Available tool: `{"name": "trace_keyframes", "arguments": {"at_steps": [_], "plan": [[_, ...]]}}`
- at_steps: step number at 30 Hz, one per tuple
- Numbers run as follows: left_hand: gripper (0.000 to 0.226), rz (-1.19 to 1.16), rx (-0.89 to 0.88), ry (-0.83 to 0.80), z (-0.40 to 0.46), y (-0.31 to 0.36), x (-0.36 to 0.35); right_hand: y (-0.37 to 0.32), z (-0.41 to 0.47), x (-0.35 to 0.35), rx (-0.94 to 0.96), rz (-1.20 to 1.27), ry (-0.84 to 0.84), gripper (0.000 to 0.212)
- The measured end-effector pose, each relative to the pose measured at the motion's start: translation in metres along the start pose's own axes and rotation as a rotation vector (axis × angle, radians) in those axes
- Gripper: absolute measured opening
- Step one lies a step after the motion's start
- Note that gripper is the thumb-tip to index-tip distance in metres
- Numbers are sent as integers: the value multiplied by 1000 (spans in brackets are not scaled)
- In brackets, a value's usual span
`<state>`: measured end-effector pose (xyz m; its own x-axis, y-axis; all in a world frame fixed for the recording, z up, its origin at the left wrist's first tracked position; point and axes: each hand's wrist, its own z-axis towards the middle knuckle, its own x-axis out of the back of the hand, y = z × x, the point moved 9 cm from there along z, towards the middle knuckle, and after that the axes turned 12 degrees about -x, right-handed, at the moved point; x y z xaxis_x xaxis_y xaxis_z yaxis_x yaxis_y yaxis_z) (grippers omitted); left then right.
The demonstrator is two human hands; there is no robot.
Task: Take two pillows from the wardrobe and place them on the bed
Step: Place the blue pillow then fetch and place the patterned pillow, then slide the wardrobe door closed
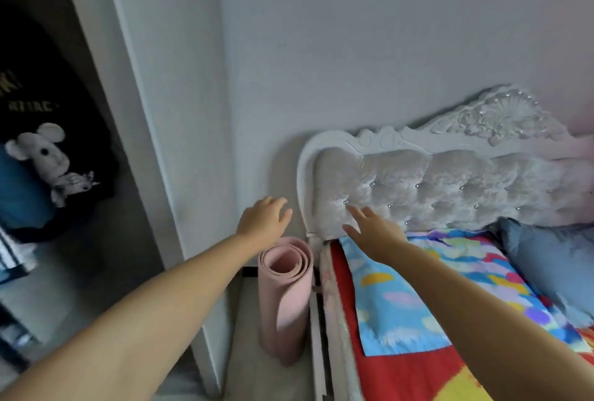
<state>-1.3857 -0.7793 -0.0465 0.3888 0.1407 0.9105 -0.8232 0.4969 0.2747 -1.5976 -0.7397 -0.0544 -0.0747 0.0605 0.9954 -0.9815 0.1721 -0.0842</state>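
The open wardrobe (35,130) fills the left edge, dark inside, with a blue pillow-like cushion (19,195) and a black garment printed with a grey mouse. The bed (401,365) lies at the right under a red, yellow and blue patterned cover. A grey-blue pillow (553,259) rests at its head, against the tufted white headboard (450,188). My left hand (262,219) reaches forward, fingers apart, empty, over the gap between wardrobe and bed. My right hand (374,232) is spread and empty above the bed's near corner, in front of the headboard.
A rolled pink mat (286,291) stands upright on the floor between the white wardrobe frame (180,175) and the bed's side rail. A plain pale wall rises behind the headboard. Striped fabric shows at the wardrobe's lower left.
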Motion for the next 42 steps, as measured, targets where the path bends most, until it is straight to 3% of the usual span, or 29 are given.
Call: {"name": "trace_keyframes", "arguments": {"at_steps": [4,7,12,22,34,42], "plan": [[39,71,74,-19,-77,-8,11,-65,-27,-15,173,15,-56,53],[39,103,230,-25,-141,-55,42,-128,-47,-24,313,25,-77,53],[39,230,537,109,-268,-147,127,-265,-102,-35,599,11,-125,54],[38,356,842,189,-446,-244,236,-506,-213,-25,957,68,-122,56],[42,328,815,254,-462,-383,324,-688,-206,-5,965,-10,-32,55],[40,344,791,270,-426,-529,363,-832,-143,-23,994,22,-21,58]]}}
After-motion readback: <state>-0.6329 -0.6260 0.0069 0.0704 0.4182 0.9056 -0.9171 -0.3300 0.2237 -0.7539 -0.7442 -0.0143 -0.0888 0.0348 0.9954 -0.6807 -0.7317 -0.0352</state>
